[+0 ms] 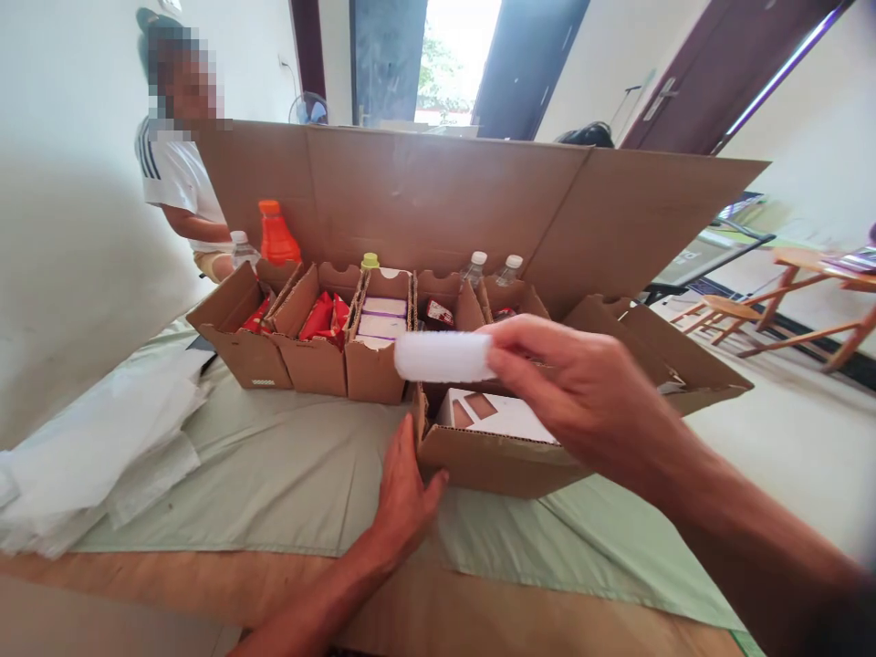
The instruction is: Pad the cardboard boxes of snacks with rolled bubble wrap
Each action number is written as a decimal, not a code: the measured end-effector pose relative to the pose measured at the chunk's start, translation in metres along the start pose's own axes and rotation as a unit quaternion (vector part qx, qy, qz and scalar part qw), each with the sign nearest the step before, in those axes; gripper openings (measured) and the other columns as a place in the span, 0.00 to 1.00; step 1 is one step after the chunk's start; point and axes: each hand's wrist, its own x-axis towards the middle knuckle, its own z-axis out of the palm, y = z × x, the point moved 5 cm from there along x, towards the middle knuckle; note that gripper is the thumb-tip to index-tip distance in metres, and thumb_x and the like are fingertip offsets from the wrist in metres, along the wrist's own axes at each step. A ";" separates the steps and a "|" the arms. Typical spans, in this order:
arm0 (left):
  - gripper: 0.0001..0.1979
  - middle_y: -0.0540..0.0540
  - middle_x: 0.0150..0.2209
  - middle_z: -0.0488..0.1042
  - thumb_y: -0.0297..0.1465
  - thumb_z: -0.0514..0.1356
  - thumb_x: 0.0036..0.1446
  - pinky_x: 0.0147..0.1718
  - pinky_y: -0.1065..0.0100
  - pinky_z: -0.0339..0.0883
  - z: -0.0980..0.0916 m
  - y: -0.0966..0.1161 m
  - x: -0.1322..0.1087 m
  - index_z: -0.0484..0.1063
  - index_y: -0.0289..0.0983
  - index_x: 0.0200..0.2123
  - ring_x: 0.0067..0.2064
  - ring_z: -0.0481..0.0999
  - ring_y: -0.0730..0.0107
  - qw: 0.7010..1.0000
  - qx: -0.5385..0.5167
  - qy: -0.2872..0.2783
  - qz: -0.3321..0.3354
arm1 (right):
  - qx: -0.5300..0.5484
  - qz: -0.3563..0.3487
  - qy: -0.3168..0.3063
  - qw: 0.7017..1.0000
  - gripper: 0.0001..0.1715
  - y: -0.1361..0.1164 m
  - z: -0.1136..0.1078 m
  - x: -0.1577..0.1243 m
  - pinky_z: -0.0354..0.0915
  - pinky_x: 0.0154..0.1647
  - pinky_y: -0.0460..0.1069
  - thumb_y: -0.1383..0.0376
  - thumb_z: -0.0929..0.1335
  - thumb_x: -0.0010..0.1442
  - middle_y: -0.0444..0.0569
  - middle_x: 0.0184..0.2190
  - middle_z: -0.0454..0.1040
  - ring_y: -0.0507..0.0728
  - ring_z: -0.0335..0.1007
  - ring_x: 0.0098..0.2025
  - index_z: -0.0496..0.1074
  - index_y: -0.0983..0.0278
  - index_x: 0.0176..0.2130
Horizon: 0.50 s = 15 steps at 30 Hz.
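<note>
My right hand (568, 383) is closed around one end of a white, roll-shaped item (443, 357), possibly wrapped in bubble wrap, held level above a cardboard box (506, 465). Inside that box lies a white carton (503, 415) with brown window-like patches. My left hand (407, 493) rests against the box's left end, fingers stretched along it and thumb apart near the front corner. Behind stands a row of cardboard bins, one with red packets (325, 318), another with white-and-purple boxes (383, 315), and one with a dark red packet (439, 314).
A tall cardboard panel (438, 192) stands behind the bins, with an orange bottle (277, 235) and several capped bottles before it. White wrapping sheets (102, 447) lie at left on the green cloth (307, 456). A person (182, 173) sits at back left. Wooden stools stand right.
</note>
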 end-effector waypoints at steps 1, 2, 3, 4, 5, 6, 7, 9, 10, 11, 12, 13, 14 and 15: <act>0.46 0.33 0.73 0.56 0.31 0.67 0.53 0.72 0.43 0.44 -0.010 0.003 -0.003 0.53 0.38 0.72 0.74 0.53 0.42 1.000 -0.017 0.008 -0.012 | 0.005 -0.022 0.054 0.998 0.10 -0.011 -0.010 -0.008 0.62 0.30 0.47 0.67 0.64 0.71 0.43 0.32 0.79 0.51 0.71 0.29 0.76 0.62 0.43; 0.45 0.34 0.72 0.59 0.31 0.67 0.51 0.71 0.43 0.47 -0.024 0.007 -0.007 0.56 0.39 0.71 0.73 0.56 0.42 0.998 -0.048 0.011 -0.030 | 0.002 -0.054 0.093 0.994 0.09 -0.022 -0.014 -0.017 0.64 0.34 0.47 0.68 0.65 0.71 0.44 0.35 0.80 0.52 0.74 0.32 0.75 0.62 0.45; 0.43 0.34 0.70 0.63 0.33 0.69 0.50 0.69 0.43 0.51 -0.039 0.011 -0.013 0.60 0.39 0.69 0.71 0.60 0.41 0.994 -0.100 0.005 -0.053 | -0.006 -0.097 0.113 0.989 0.08 -0.034 -0.009 -0.026 0.66 0.39 0.48 0.69 0.65 0.71 0.46 0.40 0.82 0.53 0.76 0.37 0.74 0.62 0.47; 0.41 0.34 0.67 0.67 0.35 0.69 0.50 0.66 0.42 0.57 -0.054 0.016 -0.021 0.63 0.39 0.67 0.68 0.64 0.40 0.981 -0.174 -0.012 -0.079 | -0.014 -0.144 0.121 0.982 0.10 -0.045 0.002 -0.036 0.67 0.46 0.50 0.71 0.65 0.71 0.48 0.44 0.82 0.54 0.78 0.42 0.74 0.63 0.48; 0.38 0.34 0.63 0.71 0.40 0.69 0.50 0.62 0.42 0.63 -0.070 0.022 -0.030 0.67 0.39 0.64 0.65 0.69 0.40 0.959 -0.261 -0.035 -0.107 | -0.019 -0.190 0.119 0.974 0.11 -0.056 0.019 -0.045 0.66 0.50 0.51 0.72 0.63 0.71 0.51 0.48 0.81 0.56 0.78 0.46 0.73 0.64 0.49; 0.35 0.34 0.60 0.74 0.45 0.68 0.51 0.57 0.43 0.67 -0.084 0.028 -0.040 0.70 0.39 0.60 0.61 0.73 0.39 0.928 -0.345 -0.053 -0.134 | -0.021 -0.233 0.110 0.966 0.13 -0.065 0.040 -0.054 0.64 0.53 0.53 0.73 0.62 0.72 0.53 0.50 0.81 0.57 0.78 0.48 0.74 0.66 0.50; 0.33 0.34 0.56 0.77 0.50 0.67 0.52 0.53 0.45 0.70 -0.098 0.033 -0.048 0.73 0.38 0.57 0.57 0.76 0.40 0.896 -0.411 -0.057 -0.160 | -0.018 -0.268 0.097 0.959 0.16 -0.073 0.065 -0.063 0.63 0.54 0.54 0.73 0.59 0.73 0.55 0.50 0.81 0.57 0.77 0.48 0.74 0.67 0.50; 0.31 0.37 0.46 0.81 0.54 0.66 0.52 0.48 0.51 0.73 -0.122 0.034 -0.061 0.77 0.36 0.49 0.48 0.80 0.48 0.861 -0.464 -0.003 -0.207 | 0.007 -0.316 0.054 0.947 0.20 -0.085 0.114 -0.079 0.62 0.56 0.55 0.72 0.56 0.75 0.55 0.50 0.81 0.57 0.77 0.49 0.75 0.68 0.49; 0.29 0.40 0.41 0.82 0.52 0.70 0.50 0.45 0.56 0.73 -0.133 0.031 -0.065 0.78 0.35 0.44 0.42 0.81 0.53 0.860 -0.454 0.047 -0.226 | 0.032 -0.333 0.033 0.942 0.20 -0.090 0.135 -0.086 0.62 0.57 0.55 0.72 0.56 0.75 0.53 0.50 0.81 0.57 0.76 0.50 0.75 0.66 0.49; 0.26 0.43 0.36 0.82 0.49 0.74 0.46 0.42 0.61 0.73 -0.141 0.026 -0.068 0.79 0.34 0.40 0.38 0.81 0.59 0.863 -0.433 0.102 -0.240 | 0.059 -0.334 0.022 0.941 0.19 -0.092 0.152 -0.093 0.62 0.58 0.55 0.72 0.57 0.74 0.53 0.51 0.81 0.57 0.75 0.52 0.75 0.65 0.49; 0.25 0.46 0.33 0.81 0.45 0.77 0.42 0.40 0.64 0.72 -0.148 0.021 -0.069 0.79 0.34 0.37 0.34 0.79 0.64 0.865 -0.409 0.152 -0.246 | 0.085 -0.312 0.024 0.946 0.18 -0.091 0.165 -0.097 0.62 0.59 0.55 0.72 0.59 0.72 0.53 0.54 0.79 0.57 0.74 0.54 0.74 0.64 0.51; 0.25 0.47 0.32 0.81 0.42 0.79 0.38 0.38 0.66 0.71 -0.151 0.017 -0.068 0.78 0.35 0.36 0.33 0.78 0.67 0.867 -0.391 0.188 -0.246 | 0.107 -0.268 0.031 0.957 0.17 -0.086 0.174 -0.098 0.63 0.59 0.56 0.71 0.61 0.71 0.55 0.57 0.77 0.59 0.73 0.57 0.73 0.63 0.54; 0.25 0.48 0.32 0.81 0.40 0.80 0.35 0.37 0.68 0.71 -0.152 0.014 -0.067 0.79 0.35 0.35 0.32 0.78 0.68 0.868 -0.381 0.204 -0.242 | 0.126 -0.206 0.037 0.970 0.19 -0.078 0.181 -0.098 0.64 0.59 0.56 0.69 0.64 0.69 0.58 0.61 0.74 0.61 0.71 0.60 0.70 0.64 0.58; 0.26 0.48 0.32 0.81 0.40 0.80 0.34 0.37 0.68 0.71 -0.150 0.013 -0.064 0.79 0.35 0.36 0.33 0.78 0.67 0.873 -0.378 0.203 -0.234 | 0.144 -0.138 0.031 0.979 0.26 -0.070 0.187 -0.097 0.67 0.57 0.57 0.65 0.67 0.68 0.60 0.62 0.72 0.62 0.71 0.60 0.66 0.64 0.63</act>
